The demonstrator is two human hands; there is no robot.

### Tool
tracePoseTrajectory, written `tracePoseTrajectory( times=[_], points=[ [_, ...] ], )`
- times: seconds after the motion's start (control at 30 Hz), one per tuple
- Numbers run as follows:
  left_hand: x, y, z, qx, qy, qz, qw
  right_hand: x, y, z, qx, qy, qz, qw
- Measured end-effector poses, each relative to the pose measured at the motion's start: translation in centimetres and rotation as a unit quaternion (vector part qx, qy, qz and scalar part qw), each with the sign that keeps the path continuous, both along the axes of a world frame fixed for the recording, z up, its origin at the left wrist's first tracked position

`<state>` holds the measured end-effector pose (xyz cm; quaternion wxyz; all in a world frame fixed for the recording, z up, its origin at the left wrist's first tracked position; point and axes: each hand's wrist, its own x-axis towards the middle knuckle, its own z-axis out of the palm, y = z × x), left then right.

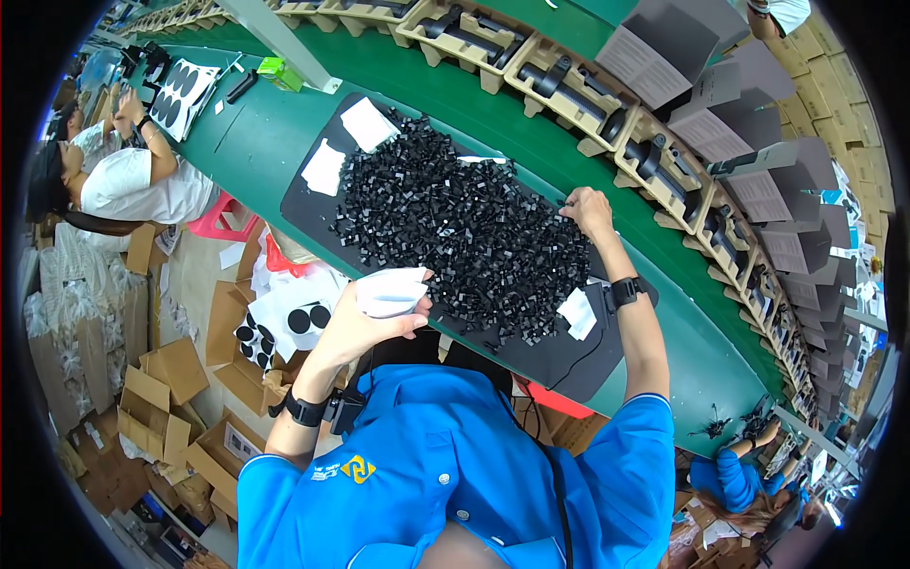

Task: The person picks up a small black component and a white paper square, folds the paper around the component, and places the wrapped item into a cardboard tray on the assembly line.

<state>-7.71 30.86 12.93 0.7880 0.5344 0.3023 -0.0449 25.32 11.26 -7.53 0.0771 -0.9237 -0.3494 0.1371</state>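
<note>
A wide heap of small black plastic parts covers most of a dark grey mat on the green table. My left hand, at the heap's near-left edge, is closed round a folded white paper, its opening toward the heap. At the far right edge of the heap, my right hand has its fingers pinched together; what lies between them is too small to make out. White paper pieces lie at the heap's rim: two at the far left and one by my right forearm.
Beyond the table runs a curved conveyor line of brown moulded trays with black devices, and grey boxes stand behind it. A co-worker sits at the left. Open cartons crowd the floor; a green box stands by a post.
</note>
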Motion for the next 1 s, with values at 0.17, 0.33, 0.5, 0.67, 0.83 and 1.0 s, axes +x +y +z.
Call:
tracePoseTrajectory(
  times=[0.17,0.33,0.5,0.67,0.83,1.0],
  points=[
    [0.7,0.5,-0.1,-0.004,0.004,-0.011,1.000,-0.3,-0.6,0.7,0.091,0.123,-0.059,0.986],
    [2.5,0.1,1.0,-0.002,-0.032,-0.078,0.996,-6.5,0.0,12.2,0.333,0.390,-0.166,0.843],
    [3.8,-0.4,2.2,-0.011,-0.071,-0.134,0.988,-15.8,1.0,24.9,0.442,0.046,0.250,0.860],
    [5.2,-0.4,2.6,0.130,-0.172,-0.241,0.946,-18.4,0.7,28.2,0.340,0.078,0.234,0.907],
    [4.6,0.3,2.6,0.084,-0.165,-0.291,0.939,-19.8,1.3,31.6,0.044,0.098,0.268,0.957],
    [4.8,1.3,2.5,0.042,-0.210,-0.290,0.933,-21.1,2.5,31.2,0.002,0.121,0.284,0.951]
  ],
)
